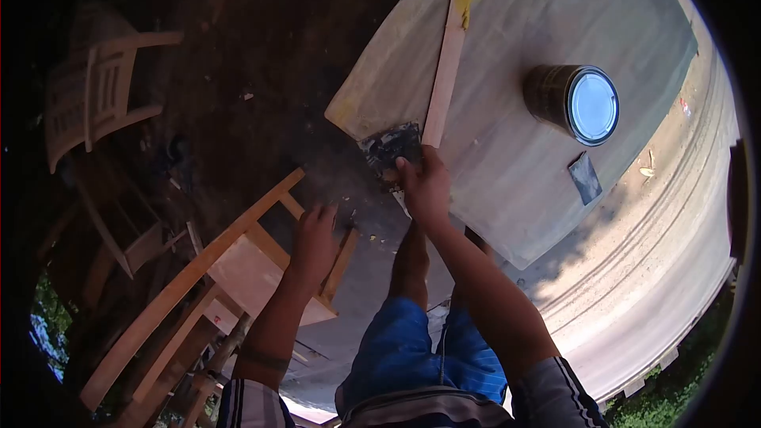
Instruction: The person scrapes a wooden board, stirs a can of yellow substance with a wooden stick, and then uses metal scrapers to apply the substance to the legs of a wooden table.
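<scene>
Head camera looks down on a person in blue shorts (412, 353) standing at the edge of a pale board (507, 166) that lies flat on the ground. The right hand (428, 186) is closed tight around the handle of a putty knife (390, 145), whose dark, smeared blade points away from the body and sits at the near corner of the board. The blade is just beside the lower end of a narrow wooden slat (445, 63), which lies lengthwise on the board with a yellow smear at its far end.

The left hand (315, 242) rests on an unfinished wooden frame (238, 250) that stands to the left of the legs. Its fingers are bent over a rail, but whether they actually clamp it cannot be told.

Farther out on the board stands a metal tin (572, 103) with a shiny lid, and near it lies a small dark sheet (585, 177). A wooden chair (95, 87) stands well apart in the shade on the left.
</scene>
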Action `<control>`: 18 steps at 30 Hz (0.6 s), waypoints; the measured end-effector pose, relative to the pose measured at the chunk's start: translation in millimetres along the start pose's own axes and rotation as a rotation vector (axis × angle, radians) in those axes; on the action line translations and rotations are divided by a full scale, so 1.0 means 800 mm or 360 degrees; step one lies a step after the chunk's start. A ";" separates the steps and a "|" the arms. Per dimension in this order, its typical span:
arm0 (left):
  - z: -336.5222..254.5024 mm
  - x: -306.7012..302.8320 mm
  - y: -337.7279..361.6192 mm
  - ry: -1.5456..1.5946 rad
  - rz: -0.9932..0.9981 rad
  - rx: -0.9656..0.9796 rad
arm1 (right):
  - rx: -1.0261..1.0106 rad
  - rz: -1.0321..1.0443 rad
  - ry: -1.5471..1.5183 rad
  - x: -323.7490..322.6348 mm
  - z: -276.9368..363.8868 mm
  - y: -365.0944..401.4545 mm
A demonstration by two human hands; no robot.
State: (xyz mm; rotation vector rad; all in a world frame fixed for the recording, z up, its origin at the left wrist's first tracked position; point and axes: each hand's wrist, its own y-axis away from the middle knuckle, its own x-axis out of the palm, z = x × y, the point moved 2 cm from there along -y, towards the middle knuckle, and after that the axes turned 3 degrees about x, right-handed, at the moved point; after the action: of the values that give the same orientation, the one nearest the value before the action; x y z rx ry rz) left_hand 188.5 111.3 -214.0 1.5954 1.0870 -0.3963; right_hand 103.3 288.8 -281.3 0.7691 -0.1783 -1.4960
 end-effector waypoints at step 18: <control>-0.017 0.015 -0.045 0.0264 -0.0601 0.0285 | -0.1287 0.0212 0.1054 0.014 -0.020 0.001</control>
State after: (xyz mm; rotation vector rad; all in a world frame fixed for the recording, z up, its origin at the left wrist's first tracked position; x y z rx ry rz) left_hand 161.9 127.7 -240.0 1.5981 1.5238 -0.6349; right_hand 113.9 284.0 -296.9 0.5255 0.8136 -0.9819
